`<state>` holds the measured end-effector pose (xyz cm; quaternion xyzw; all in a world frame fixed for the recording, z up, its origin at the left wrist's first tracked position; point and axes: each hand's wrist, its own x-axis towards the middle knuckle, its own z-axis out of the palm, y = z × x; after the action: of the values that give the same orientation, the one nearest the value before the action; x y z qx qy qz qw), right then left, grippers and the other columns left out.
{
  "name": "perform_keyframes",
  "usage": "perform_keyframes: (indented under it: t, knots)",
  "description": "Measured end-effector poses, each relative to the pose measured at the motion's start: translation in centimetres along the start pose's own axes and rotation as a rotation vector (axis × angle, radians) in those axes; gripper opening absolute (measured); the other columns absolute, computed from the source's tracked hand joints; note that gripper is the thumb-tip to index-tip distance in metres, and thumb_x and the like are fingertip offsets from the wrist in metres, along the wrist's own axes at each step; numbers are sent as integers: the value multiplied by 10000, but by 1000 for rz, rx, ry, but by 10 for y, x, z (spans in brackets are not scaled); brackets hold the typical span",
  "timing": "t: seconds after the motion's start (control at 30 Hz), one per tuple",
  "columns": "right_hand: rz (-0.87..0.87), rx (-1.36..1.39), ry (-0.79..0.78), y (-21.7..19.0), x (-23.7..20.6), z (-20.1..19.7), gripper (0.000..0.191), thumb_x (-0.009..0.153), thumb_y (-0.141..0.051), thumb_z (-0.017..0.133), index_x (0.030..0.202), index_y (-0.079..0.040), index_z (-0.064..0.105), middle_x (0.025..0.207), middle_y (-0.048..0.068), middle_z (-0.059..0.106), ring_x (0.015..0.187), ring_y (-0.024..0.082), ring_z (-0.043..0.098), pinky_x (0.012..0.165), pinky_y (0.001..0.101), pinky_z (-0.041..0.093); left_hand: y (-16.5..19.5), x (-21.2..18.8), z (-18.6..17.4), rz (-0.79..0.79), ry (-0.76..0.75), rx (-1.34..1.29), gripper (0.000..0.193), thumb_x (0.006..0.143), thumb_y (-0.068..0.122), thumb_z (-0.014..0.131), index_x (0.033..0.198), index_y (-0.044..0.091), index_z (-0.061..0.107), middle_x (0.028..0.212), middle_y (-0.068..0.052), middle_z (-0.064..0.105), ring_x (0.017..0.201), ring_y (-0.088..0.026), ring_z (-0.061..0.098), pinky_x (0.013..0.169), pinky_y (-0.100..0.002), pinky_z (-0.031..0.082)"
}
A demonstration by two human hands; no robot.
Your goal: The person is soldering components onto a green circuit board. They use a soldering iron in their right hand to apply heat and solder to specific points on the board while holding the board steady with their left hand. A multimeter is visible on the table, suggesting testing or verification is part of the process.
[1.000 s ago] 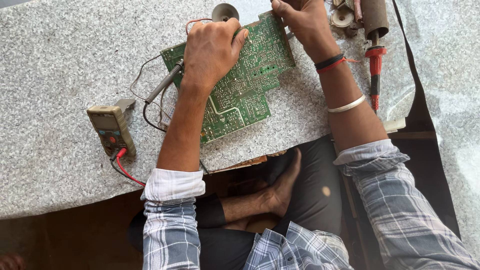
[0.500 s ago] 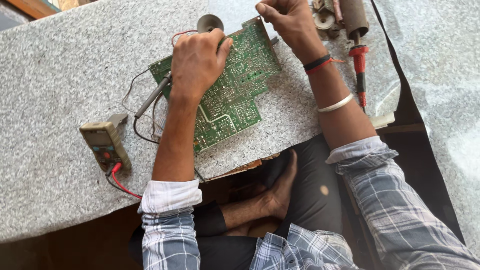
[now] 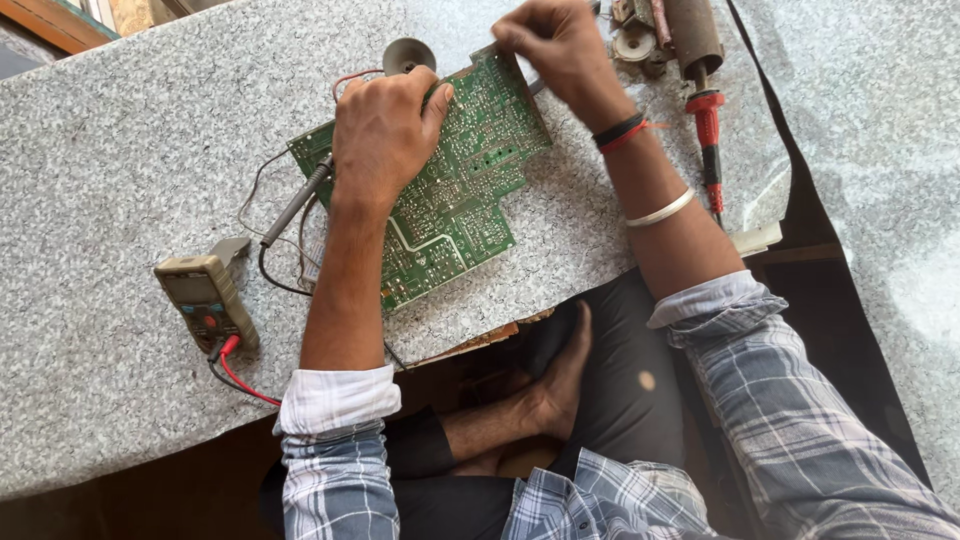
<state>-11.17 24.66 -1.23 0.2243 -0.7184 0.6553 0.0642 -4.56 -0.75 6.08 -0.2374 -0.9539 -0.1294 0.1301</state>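
Green circuit board flat on the speckled tabletop. Left hand pressing its upper-left part, fingers curled shut; right hand pinching at its top corner, contents hidden. Best kept steady.

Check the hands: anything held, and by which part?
The left hand presses down on the green circuit board near its upper left edge, with a probe emerging beneath it. The right hand is pinched at the board's top corner; what it grips cannot be told.

Multimeter left on stone slab: small rectangular greyish screen, olive-yellow case.
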Motion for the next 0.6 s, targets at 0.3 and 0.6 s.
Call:
perform_keyframes:
  t: [0.3,0.6]
  knots:
    - [-102,-189,249,31,-3,-14,317,1098,-164,801,888,-7,623,780,-17,542,701,83,499,620,266,404,-2,-2,0,45,101,-9,340,1056,354,658,841,95,703,607,-86,650,530,-261,632,700,-457,507]
    - [49,130,191,38,-8,-18,227,1099,-85,647,877,-38,650,783,34,655,698,118,617,648,285,476,-10,0,9,52,119,-28,350,1063,354,650,862,74,711,621,-96,658,527,-264,637,685,-457,512]
